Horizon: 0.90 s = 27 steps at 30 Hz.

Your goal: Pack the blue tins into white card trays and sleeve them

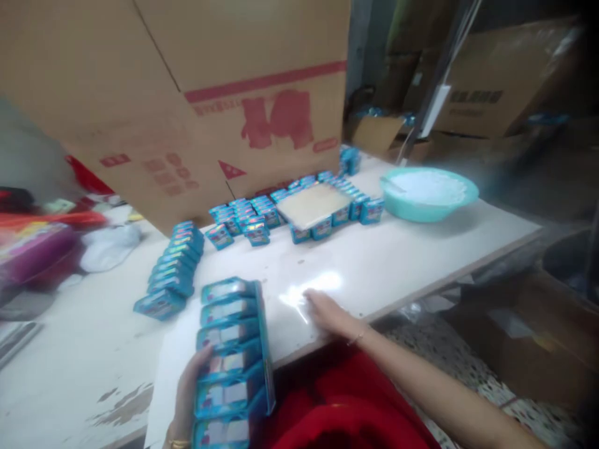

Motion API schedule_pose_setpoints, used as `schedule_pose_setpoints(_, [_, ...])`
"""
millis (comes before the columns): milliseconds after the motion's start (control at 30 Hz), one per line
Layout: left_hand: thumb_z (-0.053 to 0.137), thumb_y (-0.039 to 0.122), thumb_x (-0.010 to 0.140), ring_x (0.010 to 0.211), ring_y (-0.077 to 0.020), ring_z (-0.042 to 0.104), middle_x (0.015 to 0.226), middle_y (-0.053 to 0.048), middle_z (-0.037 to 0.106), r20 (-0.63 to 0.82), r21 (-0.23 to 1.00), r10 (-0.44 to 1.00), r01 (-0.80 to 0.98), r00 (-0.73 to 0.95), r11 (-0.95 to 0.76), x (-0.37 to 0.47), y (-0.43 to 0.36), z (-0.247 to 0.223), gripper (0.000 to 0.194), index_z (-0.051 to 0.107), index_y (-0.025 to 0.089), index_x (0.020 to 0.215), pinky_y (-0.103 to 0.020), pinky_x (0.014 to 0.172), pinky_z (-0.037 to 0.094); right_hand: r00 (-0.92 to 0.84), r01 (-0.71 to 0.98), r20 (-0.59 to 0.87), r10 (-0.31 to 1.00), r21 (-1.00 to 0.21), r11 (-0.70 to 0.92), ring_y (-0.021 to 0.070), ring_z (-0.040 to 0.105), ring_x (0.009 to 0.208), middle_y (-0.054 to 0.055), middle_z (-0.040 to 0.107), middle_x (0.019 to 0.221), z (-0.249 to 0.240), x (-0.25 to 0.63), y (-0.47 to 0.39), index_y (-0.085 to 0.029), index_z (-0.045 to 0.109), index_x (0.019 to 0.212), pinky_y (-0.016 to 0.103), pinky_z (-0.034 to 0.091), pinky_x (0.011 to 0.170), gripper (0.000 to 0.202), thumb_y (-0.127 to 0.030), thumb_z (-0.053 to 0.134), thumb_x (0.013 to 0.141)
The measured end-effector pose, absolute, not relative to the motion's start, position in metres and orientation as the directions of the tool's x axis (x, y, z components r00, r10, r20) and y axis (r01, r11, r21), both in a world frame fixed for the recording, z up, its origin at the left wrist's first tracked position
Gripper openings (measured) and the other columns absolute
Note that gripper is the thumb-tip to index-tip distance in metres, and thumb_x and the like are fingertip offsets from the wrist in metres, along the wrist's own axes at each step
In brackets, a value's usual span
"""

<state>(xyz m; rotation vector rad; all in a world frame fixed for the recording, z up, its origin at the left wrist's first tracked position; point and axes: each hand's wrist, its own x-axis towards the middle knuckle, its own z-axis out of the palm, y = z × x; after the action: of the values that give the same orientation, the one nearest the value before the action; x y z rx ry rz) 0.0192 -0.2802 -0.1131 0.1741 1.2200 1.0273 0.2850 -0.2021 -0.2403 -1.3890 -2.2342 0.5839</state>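
Observation:
My left hand [189, 386] is wrapped round the left side of a row of small blue boxes [229, 362], near the table's front edge. Several boxes stand close together in it, with pale labels facing up and a blue strip along their right side. My right hand [325, 312] rests on the white table top [374, 268] beside a bright reflection. Its fingers are curled and blurred, and whatever they may hold is hidden. Beyond my left hand a second row of blue boxes [175, 268] leans on the table.
More blue boxes [257, 231] stand in rows at the back, with a flat cream board [313, 206] lying on some. A turquoise basin [425, 209] with white contents stands at right. A large cardboard carton [210, 137] rises behind. Plastic bags [110, 246] lie at left.

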Motion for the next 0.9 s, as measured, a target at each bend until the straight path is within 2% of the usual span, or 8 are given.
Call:
schedule_pose_setpoints(100, [0.068,0.026,0.067,0.059,-0.0243,0.067,0.068,-0.007,0.07,-0.706,0.631,0.708,-0.451,0.002,0.631,0.027,-0.285,-0.118,0.036,0.063,0.011,0.099,-0.035,0.058,0.055,-0.332,0.571,0.228,0.915,-0.724,0.387,0.0156,0.048,0.079,0.003,0.055,0.086,-0.258,0.295,-0.2,-0.017,0.056,0.092,0.028,0.04,0.071,0.02,-0.005,0.047,0.078])
schedule_pose_setpoints(233, [0.072,0.024,0.065,0.068,-0.0248,0.068,0.075,-0.009,0.071,-0.716,0.594,0.683,-0.387,0.144,0.705,0.052,-0.278,-0.139,0.046,0.061,0.009,0.107,-0.033,0.064,0.054,-0.294,0.452,0.299,0.908,-0.794,0.407,0.0149,0.048,0.074,0.001,0.054,0.074,-0.26,0.3,-0.196,-0.018,0.055,0.071,0.028,0.039,0.07,0.015,-0.009,0.048,0.08])
schedule_pose_setpoints(367, [0.076,0.027,0.06,0.076,-0.0242,0.068,0.092,-0.009,0.07,-0.605,0.69,0.754,-0.304,0.256,0.657,0.073,-0.27,-0.161,0.065,0.053,0.016,0.121,-0.031,0.066,0.052,-0.22,0.421,0.281,0.934,-0.837,0.351,0.0147,0.05,0.073,0.001,0.056,0.073,-0.253,0.298,-0.195,-0.018,0.057,0.07,0.027,0.039,0.07,0.017,-0.012,0.047,0.082])
schedule_pose_setpoints(467, [0.078,0.03,0.056,0.076,-0.023,0.067,0.094,-0.008,0.069,-0.563,0.768,0.801,-0.227,0.207,0.599,0.079,-0.262,-0.177,0.075,0.049,0.018,0.123,-0.029,0.065,0.05,-0.097,0.347,0.307,0.947,-0.881,0.322,0.0148,0.054,0.075,0.002,0.06,0.078,-0.238,0.3,-0.191,-0.018,0.061,0.076,0.027,0.042,0.072,0.018,-0.021,0.047,0.087])
schedule_pose_setpoints(600, [0.079,0.03,0.054,0.075,-0.0237,0.066,0.093,-0.009,0.069,-0.547,0.803,0.817,-0.164,0.181,0.573,0.079,-0.259,-0.184,0.079,0.046,0.016,0.124,-0.032,0.068,0.05,0.089,0.326,0.364,0.927,-0.89,0.319,0.0153,0.054,0.078,0.003,0.058,0.079,-0.222,0.301,-0.181,-0.018,0.064,0.077,0.027,0.042,0.071,0.02,-0.029,0.051,0.088])
schedule_pose_setpoints(700, [0.078,0.031,0.055,0.08,-0.0248,0.066,0.1,-0.01,0.068,-0.523,0.802,0.825,-0.203,0.215,0.562,0.082,-0.261,-0.178,0.08,0.046,0.018,0.127,-0.032,0.07,0.05,-0.037,0.35,0.328,0.944,-0.881,0.319,0.0152,0.053,0.078,0.002,0.055,0.078,-0.226,0.299,-0.178,-0.018,0.067,0.075,0.027,0.042,0.073,0.017,-0.026,0.056,0.085])
schedule_pose_setpoints(800, [0.077,0.03,0.056,0.079,-0.0241,0.066,0.098,-0.009,0.068,-0.516,0.798,0.828,-0.228,0.22,0.558,0.089,-0.261,-0.17,0.078,0.046,0.019,0.127,-0.031,0.069,0.049,-0.156,0.279,0.245,0.957,-0.918,0.28,0.0142,0.054,0.078,0.002,0.054,0.08,-0.235,0.298,-0.179,-0.018,0.07,0.079,0.028,0.042,0.075,0.017,-0.026,0.056,0.086])
schedule_pose_setpoints(900, [0.077,0.03,0.057,0.076,-0.0231,0.066,0.094,-0.008,0.069,-0.538,0.793,0.817,-0.203,0.206,0.574,0.097,-0.257,-0.165,0.073,0.049,0.018,0.123,-0.03,0.066,0.049,-0.127,0.156,0.202,0.971,-0.963,0.221,0.0143,0.056,0.083,0.002,0.056,0.083,-0.236,0.302,-0.179,-0.018,0.07,0.085,0.028,0.043,0.078,0.021,-0.032,0.054,0.087])
